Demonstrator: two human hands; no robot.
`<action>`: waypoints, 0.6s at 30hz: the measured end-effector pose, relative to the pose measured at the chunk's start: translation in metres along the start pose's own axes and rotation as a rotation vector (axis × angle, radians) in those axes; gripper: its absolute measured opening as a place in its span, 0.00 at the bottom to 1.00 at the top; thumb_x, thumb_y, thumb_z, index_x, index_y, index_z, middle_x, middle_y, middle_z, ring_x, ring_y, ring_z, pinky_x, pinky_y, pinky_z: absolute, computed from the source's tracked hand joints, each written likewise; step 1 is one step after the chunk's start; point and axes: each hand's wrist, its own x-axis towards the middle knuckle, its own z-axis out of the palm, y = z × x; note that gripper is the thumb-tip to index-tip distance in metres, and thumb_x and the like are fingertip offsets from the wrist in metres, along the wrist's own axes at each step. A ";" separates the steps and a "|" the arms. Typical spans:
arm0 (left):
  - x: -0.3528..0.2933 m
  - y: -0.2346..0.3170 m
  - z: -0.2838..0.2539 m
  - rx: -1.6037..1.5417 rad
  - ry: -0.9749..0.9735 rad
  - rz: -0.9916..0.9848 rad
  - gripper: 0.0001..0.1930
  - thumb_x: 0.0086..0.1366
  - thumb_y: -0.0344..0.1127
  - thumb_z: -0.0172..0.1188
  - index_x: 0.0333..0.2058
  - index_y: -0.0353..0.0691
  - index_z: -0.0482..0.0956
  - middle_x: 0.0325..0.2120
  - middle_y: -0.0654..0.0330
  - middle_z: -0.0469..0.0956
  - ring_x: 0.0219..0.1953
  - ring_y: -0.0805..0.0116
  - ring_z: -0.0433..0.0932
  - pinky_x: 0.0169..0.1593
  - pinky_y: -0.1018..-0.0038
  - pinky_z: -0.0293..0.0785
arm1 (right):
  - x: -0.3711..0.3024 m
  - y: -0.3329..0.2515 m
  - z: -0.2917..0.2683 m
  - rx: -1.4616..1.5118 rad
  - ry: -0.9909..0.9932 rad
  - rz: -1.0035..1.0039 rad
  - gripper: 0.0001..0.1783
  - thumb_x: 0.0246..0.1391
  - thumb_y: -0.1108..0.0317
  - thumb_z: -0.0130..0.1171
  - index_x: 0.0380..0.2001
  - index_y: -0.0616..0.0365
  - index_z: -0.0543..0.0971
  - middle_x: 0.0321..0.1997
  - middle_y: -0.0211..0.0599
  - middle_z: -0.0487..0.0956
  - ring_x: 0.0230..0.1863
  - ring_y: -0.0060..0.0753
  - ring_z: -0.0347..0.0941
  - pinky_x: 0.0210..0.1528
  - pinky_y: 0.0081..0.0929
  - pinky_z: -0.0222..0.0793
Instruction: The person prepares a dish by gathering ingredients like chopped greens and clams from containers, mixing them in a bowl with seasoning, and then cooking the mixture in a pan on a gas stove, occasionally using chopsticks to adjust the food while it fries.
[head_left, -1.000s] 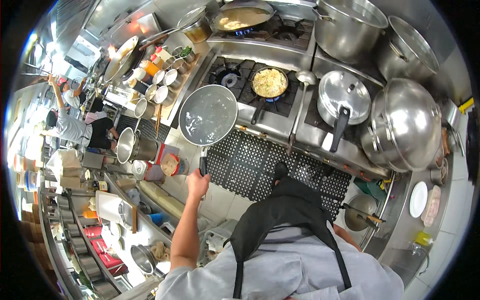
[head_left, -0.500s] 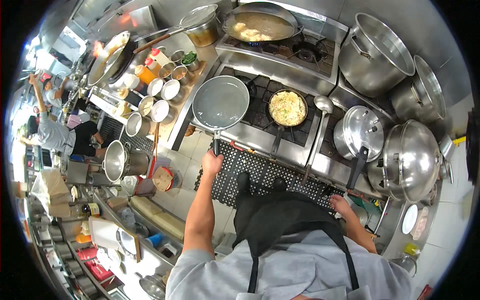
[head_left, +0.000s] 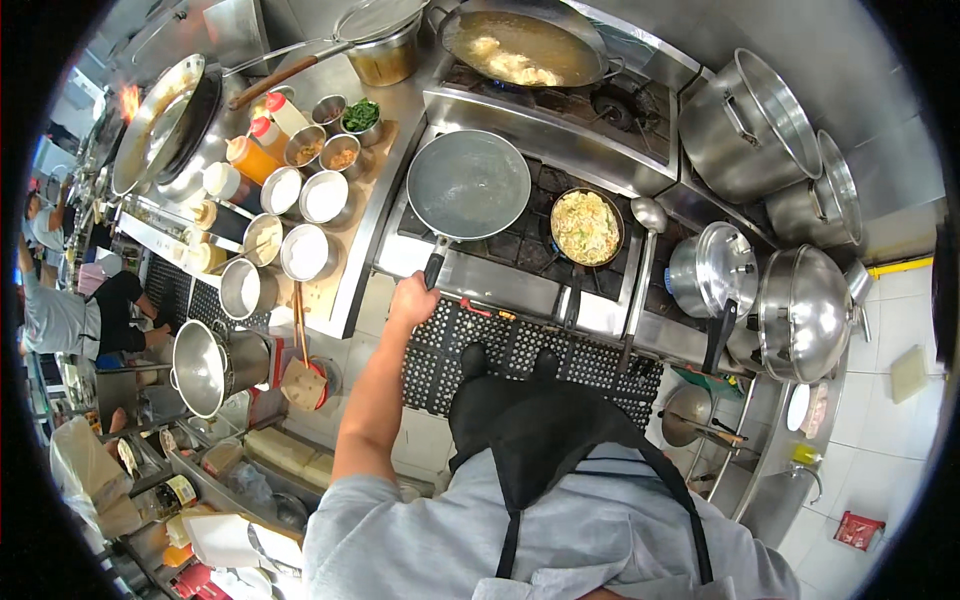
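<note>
My left hand [head_left: 412, 298] is closed round the black handle of a large grey frying pan [head_left: 468, 185], which is over the left burner of the front stove. The pan's inside is shiny, and no solid food shows in it. To its right, a smaller pan [head_left: 573, 300] holds a pale yellow, egg-like round [head_left: 585, 228] with green and reddish flecks, its handle pointing toward me. Beyond that lies a long-handled ladle [head_left: 648, 213] on the stove's edge. My right hand is out of view; its forearm is hidden too.
Behind, a wok [head_left: 520, 40] holds brownish liquid and pale frying pieces. A lidded pressure cooker [head_left: 712, 270] and a tall stockpot [head_left: 750, 130] stand on the right. Metal tubs [head_left: 308, 252] and squeeze bottles [head_left: 250, 158] crowd the left counter. A co-worker [head_left: 65, 310] is far left.
My right hand has dropped out of view. The whole view has shifted, so the left counter looks nearer. My left hand keeps hold of the frying pan, and the liquid in it looks less evident.
</note>
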 end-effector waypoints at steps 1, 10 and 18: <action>0.009 -0.003 0.001 0.006 -0.035 0.006 0.18 0.49 0.39 0.59 0.33 0.28 0.75 0.32 0.35 0.77 0.39 0.39 0.77 0.46 0.54 0.72 | -0.004 0.005 0.004 -0.055 0.024 -0.011 0.12 0.57 0.63 0.52 0.37 0.55 0.81 0.33 0.35 0.81 0.37 0.28 0.76 0.39 0.30 0.69; 0.011 -0.008 -0.027 0.110 -0.027 0.089 0.18 0.51 0.40 0.58 0.32 0.28 0.74 0.31 0.34 0.77 0.39 0.40 0.77 0.46 0.55 0.73 | -0.089 -0.220 0.057 -0.650 0.039 -0.395 0.11 0.52 0.68 0.54 0.36 0.62 0.79 0.42 0.33 0.79 0.41 0.31 0.75 0.43 0.26 0.70; 0.005 -0.087 -0.011 -1.109 -0.054 -0.343 0.27 0.64 0.54 0.52 0.50 0.35 0.72 0.26 0.60 0.77 0.26 0.70 0.76 0.25 0.75 0.69 | -0.110 -0.292 0.067 -0.382 -0.053 -0.317 0.13 0.54 0.68 0.53 0.40 0.64 0.77 0.38 0.37 0.78 0.34 0.33 0.75 0.34 0.27 0.71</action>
